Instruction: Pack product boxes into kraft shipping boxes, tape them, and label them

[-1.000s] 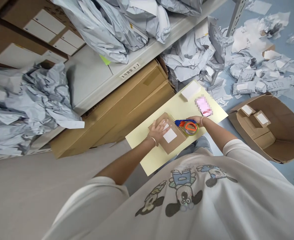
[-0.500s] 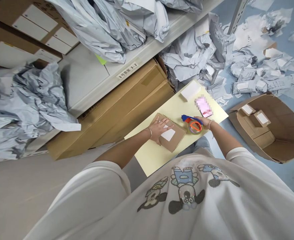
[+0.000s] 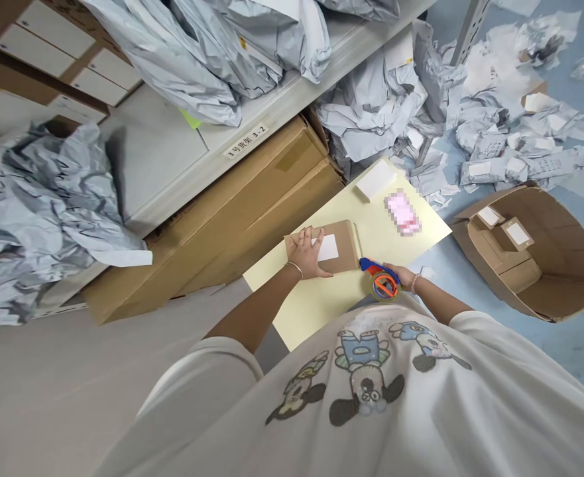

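My left hand (image 3: 307, 253) lies flat on a brown cardboard mailer box (image 3: 342, 246), fingers spread, next to its white label (image 3: 328, 248). The box sits on a pale yellow board (image 3: 316, 291). My right hand (image 3: 401, 276) is closed around the handle of a blue and orange packing tape dispenser (image 3: 382, 282) holding a roll of clear tape, near the board's edge. A small white pad (image 3: 376, 180) and a pixelated pink item (image 3: 401, 212) lie farther along the board, beyond both hands.
Large brown cartons (image 3: 212, 225) stand beside the board, below a white shelf labelled 3-2 (image 3: 245, 142). Crumpled grey mailer bags (image 3: 371, 106) and paper scraps cover the shelf and blue floor. An open cardboard box (image 3: 520, 271) sits to the right.
The mailer box has turned on the board under my left hand. My right hand has drawn the tape dispenser back toward my body.
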The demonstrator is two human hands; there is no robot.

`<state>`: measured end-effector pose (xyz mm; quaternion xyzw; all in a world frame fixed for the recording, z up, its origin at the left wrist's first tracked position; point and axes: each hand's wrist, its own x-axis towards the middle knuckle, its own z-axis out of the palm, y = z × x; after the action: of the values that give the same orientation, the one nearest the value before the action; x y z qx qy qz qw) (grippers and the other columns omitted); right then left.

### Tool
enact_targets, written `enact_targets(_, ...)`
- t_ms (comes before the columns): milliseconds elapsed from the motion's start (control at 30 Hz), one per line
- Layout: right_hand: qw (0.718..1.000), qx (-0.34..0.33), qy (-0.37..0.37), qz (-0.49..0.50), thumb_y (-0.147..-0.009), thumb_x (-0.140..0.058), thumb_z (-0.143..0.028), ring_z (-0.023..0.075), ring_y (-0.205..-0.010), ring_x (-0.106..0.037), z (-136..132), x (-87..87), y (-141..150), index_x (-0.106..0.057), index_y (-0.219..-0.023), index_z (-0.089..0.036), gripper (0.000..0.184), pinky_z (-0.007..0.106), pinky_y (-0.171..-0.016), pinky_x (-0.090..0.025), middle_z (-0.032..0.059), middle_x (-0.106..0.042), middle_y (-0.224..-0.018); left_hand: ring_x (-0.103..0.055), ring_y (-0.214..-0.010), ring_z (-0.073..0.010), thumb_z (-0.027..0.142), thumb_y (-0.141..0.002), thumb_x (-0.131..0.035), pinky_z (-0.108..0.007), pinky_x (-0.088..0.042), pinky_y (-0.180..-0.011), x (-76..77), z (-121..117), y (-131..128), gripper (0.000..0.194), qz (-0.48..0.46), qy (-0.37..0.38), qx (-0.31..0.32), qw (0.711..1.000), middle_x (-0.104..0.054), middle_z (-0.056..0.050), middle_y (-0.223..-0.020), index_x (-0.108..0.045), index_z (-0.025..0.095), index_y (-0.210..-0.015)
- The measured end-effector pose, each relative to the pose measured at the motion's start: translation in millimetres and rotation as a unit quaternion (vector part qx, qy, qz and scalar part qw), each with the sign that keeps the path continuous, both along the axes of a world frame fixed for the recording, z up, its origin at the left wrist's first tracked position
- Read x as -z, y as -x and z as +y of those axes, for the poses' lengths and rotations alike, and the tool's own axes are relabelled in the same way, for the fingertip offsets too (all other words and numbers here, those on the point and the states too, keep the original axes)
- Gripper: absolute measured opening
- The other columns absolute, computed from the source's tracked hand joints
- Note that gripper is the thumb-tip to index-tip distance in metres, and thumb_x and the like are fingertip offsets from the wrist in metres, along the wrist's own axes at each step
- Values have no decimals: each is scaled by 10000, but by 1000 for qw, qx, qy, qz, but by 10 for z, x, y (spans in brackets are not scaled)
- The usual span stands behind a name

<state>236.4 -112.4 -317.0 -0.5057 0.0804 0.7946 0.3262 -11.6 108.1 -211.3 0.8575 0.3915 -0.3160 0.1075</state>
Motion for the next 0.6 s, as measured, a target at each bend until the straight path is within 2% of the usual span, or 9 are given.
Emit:
enact_targets(133, 999, 10, 27, 17, -1045, -516, -431, 185, -682, -707, 137, 26, -62, -728, -921, -136, 384, 326, -776, -618, 64, -769, -768, 5, -1567, -536, 776, -501, -849, -698, -115, -1209, 19, -61, -46, 1567, -13, -11, -47, 999, -19, -275, -1723, -22, 165, -1683)
enact_targets(233, 997, 76, 18, -2, -1047, -494, -437, 192, -707, -719, 341, 35, -188, -719, -907, -157, 385, 323, -782, -619, 62, -773, -782, -33, -1572, -523, 794, -540, -820, -702, -135, -1206, 83, -189, -217, 1550, -30, -41, -161, 986, -32, -313, -1708, 9, 142, -1677)
enact_targets(333, 989, 145, 5, -38, -1039, -499, -471, 185, -699, -717, 620, 37, -263, -703, -884, -180, 387, 297, -761, -621, 51, -767, -762, -32, -1574, -520, 822, -599, -758, -744, -140, -1183, 164, -314, -452, 1516, -40, -60, -294, 953, -16, -330, -1702, 73, 138, -1667)
enact_targets(400, 985, 166, 5, -53, -1027, -525, -485, 175, -670, -706, 759, 25, -287, -692, -870, -187, 376, 282, -744, -622, 40, -755, -731, -7, -1578, -514, 821, -618, -740, -768, -125, -1172, 203, -358, -569, 1500, -46, -60, -343, 936, 1, -322, -1707, 100, 148, -1663)
enact_targets(500, 981, 185, 14, -48, -1033, -525, -469, 162, -669, -707, 765, -18, -305, -694, -885, -189, 359, 270, -752, -625, 31, -758, -739, 14, -1581, -507, 798, -629, -745, -772, -117, -1175, 221, -369, -630, 1484, -55, -57, -360, 930, 19, -310, -1712, 106, 157, -1661)
enact_targets(600, 980, 194, 13, -30, -1043, -495, -465, 176, -763, -742, 480, -63, -306, -716, -961, -185, 366, 293, -807, -630, 49, -789, -838, 20, -1582, -504, 782, -641, -748, -766, -124, -1181, 206, -359, -615, 1466, -59, -52, -357, 931, 22, -305, -1714, 100, 161, -1663)
